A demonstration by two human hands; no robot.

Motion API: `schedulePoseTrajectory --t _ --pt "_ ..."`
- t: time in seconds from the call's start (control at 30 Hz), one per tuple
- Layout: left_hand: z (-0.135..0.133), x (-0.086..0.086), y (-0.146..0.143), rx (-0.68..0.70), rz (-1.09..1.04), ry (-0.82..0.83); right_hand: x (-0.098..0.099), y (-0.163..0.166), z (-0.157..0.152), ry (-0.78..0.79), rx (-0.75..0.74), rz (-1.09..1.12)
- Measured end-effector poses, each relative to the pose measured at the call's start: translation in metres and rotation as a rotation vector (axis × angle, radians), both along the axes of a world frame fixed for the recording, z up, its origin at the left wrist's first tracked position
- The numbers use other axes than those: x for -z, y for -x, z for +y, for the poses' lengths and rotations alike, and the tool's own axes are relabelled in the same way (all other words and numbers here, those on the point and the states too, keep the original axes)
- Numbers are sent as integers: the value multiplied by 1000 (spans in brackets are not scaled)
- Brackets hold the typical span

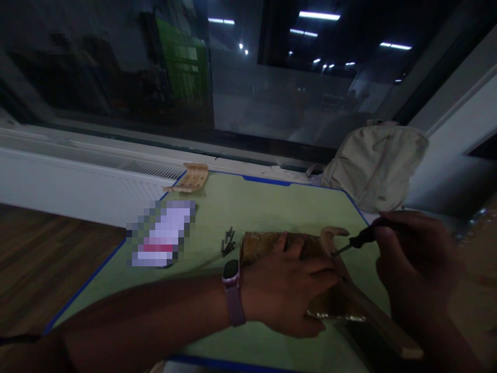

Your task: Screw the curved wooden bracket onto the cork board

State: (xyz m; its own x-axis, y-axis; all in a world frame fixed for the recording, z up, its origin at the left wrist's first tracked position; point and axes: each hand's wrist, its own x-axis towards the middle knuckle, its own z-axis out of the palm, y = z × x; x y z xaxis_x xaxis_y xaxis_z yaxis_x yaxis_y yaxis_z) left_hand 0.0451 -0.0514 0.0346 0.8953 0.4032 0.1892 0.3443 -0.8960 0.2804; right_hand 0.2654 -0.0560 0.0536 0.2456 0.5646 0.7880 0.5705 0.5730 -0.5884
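Observation:
My left hand (291,285), with a watch on its wrist, lies flat with fingers spread over a brown slab in shiny clear wrapping (264,246). Its fingertips reach a curved wooden piece (373,311), which runs along the slab's right side. My right hand (411,264) is closed around the black handle of a screwdriver (363,237). The screwdriver's shaft points down and left, its tip at the upper part of the wooden piece. Whether the tip sits in a screw, I cannot tell. Left of the slab lies a small pile of screws (228,243).
On the green tabletop (225,199) with its blue edge, another curved wooden piece with holes (194,177) stands at the back left corner. A blurred-out white and red item (165,233) lies at left. A beige backpack (376,166) leans by the window. A white radiator (77,181) is behind.

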Motion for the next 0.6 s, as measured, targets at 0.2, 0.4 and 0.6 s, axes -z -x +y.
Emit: schedulePoseTrajectory --t 0.2,0.4,0.6 --pt "2 1 -1 6 -10 41 0 5 -2 146 -136 44" --pt "3 3 0 -4 -17 99 12 -2 11 -22 -196 11" --pt "7 7 1 -3 1 90 11 -11 22 -55 -14 -72"
